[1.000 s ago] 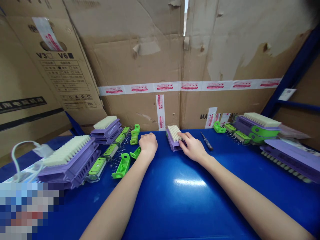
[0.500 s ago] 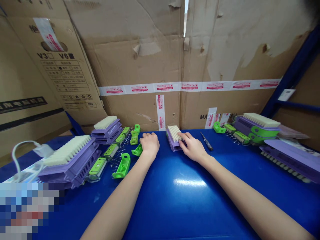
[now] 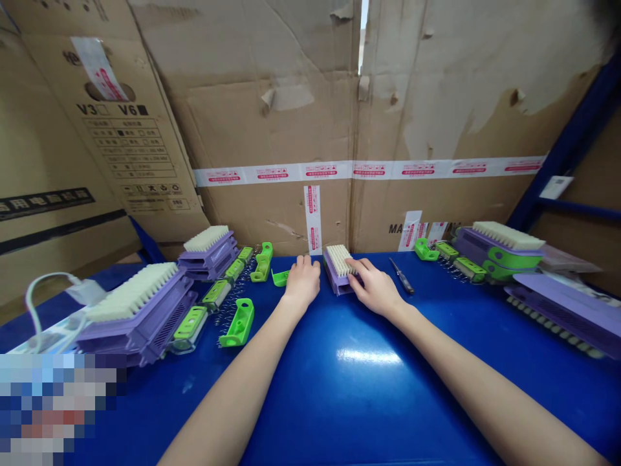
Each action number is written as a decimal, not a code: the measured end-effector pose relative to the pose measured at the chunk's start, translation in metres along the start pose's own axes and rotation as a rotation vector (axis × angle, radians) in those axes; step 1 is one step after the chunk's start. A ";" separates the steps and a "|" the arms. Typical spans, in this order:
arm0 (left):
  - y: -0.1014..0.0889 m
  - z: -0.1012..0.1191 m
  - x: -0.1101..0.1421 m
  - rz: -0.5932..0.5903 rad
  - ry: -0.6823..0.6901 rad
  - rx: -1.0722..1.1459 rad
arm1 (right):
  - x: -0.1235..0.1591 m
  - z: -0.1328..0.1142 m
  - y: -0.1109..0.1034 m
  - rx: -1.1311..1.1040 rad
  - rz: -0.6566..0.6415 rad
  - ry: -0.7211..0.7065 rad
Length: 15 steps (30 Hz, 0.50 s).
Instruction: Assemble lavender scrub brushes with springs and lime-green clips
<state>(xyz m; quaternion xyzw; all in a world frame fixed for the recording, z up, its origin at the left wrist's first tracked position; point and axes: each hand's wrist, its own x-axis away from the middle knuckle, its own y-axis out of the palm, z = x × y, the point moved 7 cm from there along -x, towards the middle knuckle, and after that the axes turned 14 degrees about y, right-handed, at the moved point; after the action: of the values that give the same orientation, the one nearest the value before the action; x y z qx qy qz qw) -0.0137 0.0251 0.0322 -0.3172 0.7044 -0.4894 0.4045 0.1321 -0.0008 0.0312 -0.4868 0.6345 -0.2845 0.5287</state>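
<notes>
Step in hand, by judgement: steadying and setting work at the middle of the glossy blue tabletop [image 3: 369, 401]. Next move, by judgement: calls for a steady right-hand hold and a left approach that keeps off the loose green part.

Far left: your taller stack of purple plastic housings with cream bristles on top [image 3: 136, 317]; behind it, a smaller purple, cream-bristled stack [image 3: 208, 251].

Left of centre: a bright green plastic bracket with an end hole [image 3: 239, 322], lying near you; a bright green plastic bracket, low and partly covered by your hand [image 3: 280, 279].

Your left hand [image 3: 303, 283]: fingers curled down, narrow, just beside that covered bracket; whether it grasps anything, you cannot tell from here.

Centre: one lilac plastic brush block [image 3: 336, 268], flat on the tabletop near the cardboard; cream bristles upward in tight rows, open hollows in the near end.

Your right hand [image 3: 376, 285]: thumb and fingers closed on the block's right side, fingertips over the bristles.

Right of that hand: one thin screwdriver with a dark, translucent handle [image 3: 402, 278], lying apart, tip pointing away from you.
</notes>
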 end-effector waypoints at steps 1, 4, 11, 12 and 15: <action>0.000 0.003 -0.001 0.009 0.026 0.003 | 0.000 0.000 0.000 0.000 -0.001 0.000; -0.004 0.008 -0.002 0.045 0.067 -0.019 | 0.000 0.000 0.000 -0.011 -0.003 0.001; -0.016 -0.008 0.005 0.112 -0.096 -0.129 | -0.001 0.002 0.001 -0.032 -0.004 -0.002; -0.014 -0.013 0.006 0.098 -0.138 -0.127 | -0.002 0.002 0.002 -0.034 -0.004 -0.001; -0.005 -0.027 0.009 0.016 -0.259 -0.098 | -0.002 0.003 0.002 -0.038 -0.004 -0.001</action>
<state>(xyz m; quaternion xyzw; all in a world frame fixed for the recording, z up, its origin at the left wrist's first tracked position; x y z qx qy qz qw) -0.0414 0.0272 0.0396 -0.3917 0.6717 -0.4062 0.4800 0.1341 0.0022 0.0300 -0.4983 0.6386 -0.2732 0.5189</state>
